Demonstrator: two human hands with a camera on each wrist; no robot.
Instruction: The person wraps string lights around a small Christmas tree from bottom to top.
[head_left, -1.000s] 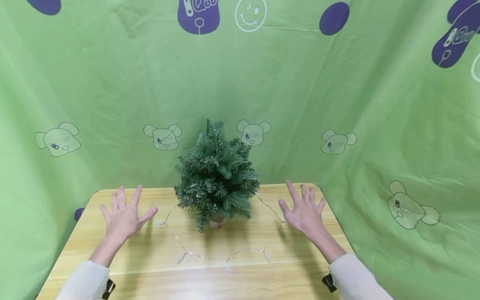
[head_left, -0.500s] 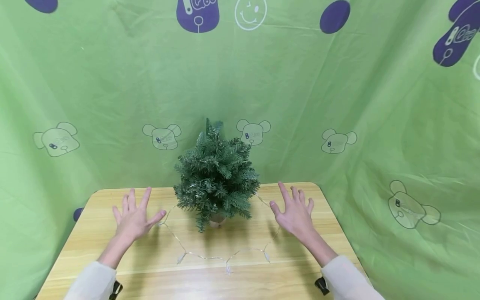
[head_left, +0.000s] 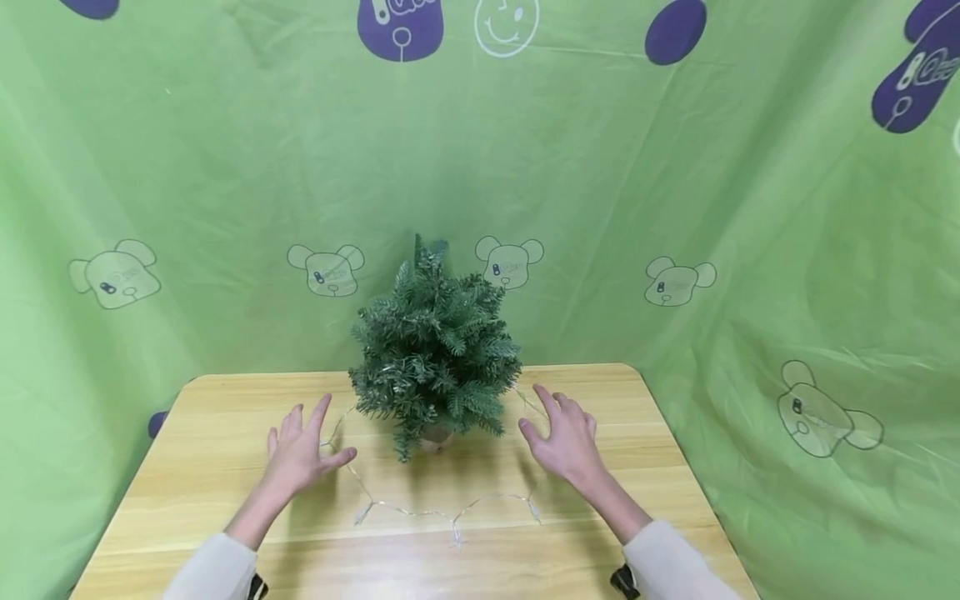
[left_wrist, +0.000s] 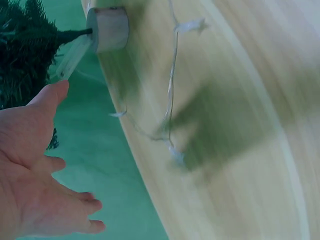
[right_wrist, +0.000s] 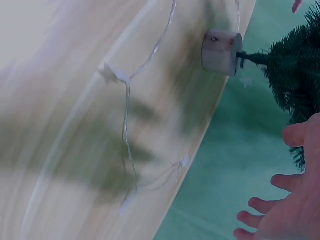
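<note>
A small artificial Christmas tree (head_left: 435, 350) stands upright near the back of the table, its round pale wooden base (left_wrist: 111, 29) showing in both wrist views. Around its front and sides runs a loop of thin wire string lights (head_left: 457, 532) with star-shaped ends. My left hand (head_left: 298, 458) hovers left of the tree, over the string's left side, with fingers spread and holding nothing. On the other side, my right hand (head_left: 567, 446) is held above the string's right side, fingers apart and also without anything in them. Neither hand touches the tree. The string behind the tree is hidden.
The pale wooden table (head_left: 195, 467) has rounded back corners. Green printed cloth (head_left: 225, 167) hangs behind it and along both sides, close to the tree at the back.
Both hands have moved inward, the left one to the right and the right one to the left, nearer the tree. The tree and string lights stay in place.
</note>
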